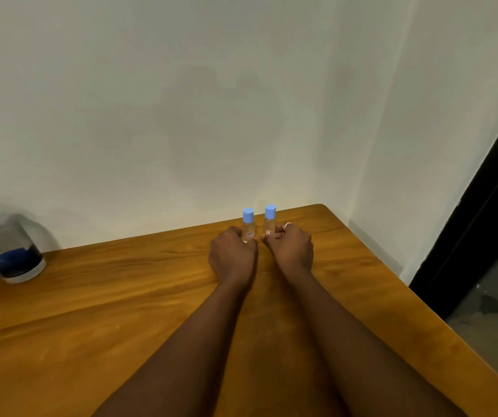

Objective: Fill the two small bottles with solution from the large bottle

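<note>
Small bottle [248, 226] gripped by left hand [233, 254], its twin [269, 223] by right hand [291, 250].

It looked like a plain room in a home. A wooden counter [91, 296] met bare pale walls [181, 100] in a corner.

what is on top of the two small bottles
A light blue cap sits on the left small bottle and another on the right small bottle, covering their openings. The left hand and right hand hold the lower bodies, hiding the bases.
</note>
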